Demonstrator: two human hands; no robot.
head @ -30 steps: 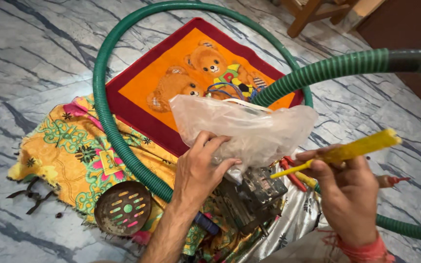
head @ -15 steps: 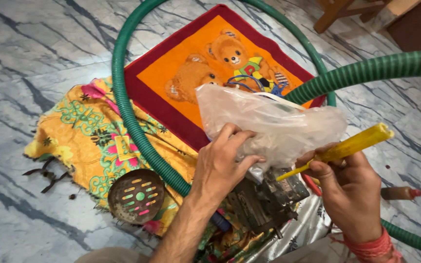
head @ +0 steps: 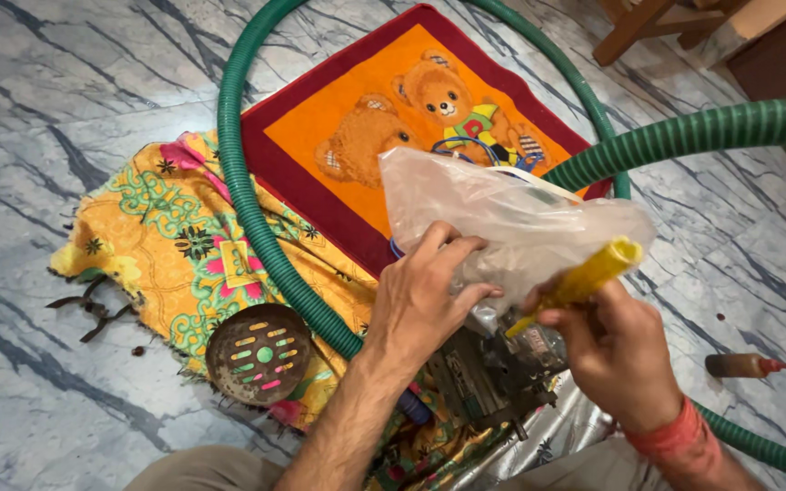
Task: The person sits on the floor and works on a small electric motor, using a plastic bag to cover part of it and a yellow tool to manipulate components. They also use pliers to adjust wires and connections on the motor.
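Observation:
My left hand (head: 425, 300) grips the lower edge of a clear plastic bag (head: 502, 214) that bulges over a dark metal machine part (head: 493, 373). My right hand (head: 616, 350) holds a tool with a yellow handle (head: 589, 277), its tip pointing down toward the machine part just below the bag. The tool's tip is hidden between the bag and my fingers. Both hands are close together above the machine part, which rests on a patterned cloth and silver sheet by my knees.
A thick green ribbed hose (head: 256, 218) loops around an orange mat with teddy bears (head: 384, 127). A yellow floral cloth (head: 166, 245) carries a round rusty strainer cover (head: 258, 353). Pliers (head: 93, 305) lie at left, a small brown bottle (head: 748, 365) at right on marble floor.
The view has shifted, so everything sits further right and lower. My right hand has turned the yellow handle up and closer to the bag. My left hand keeps its grip on the bag.

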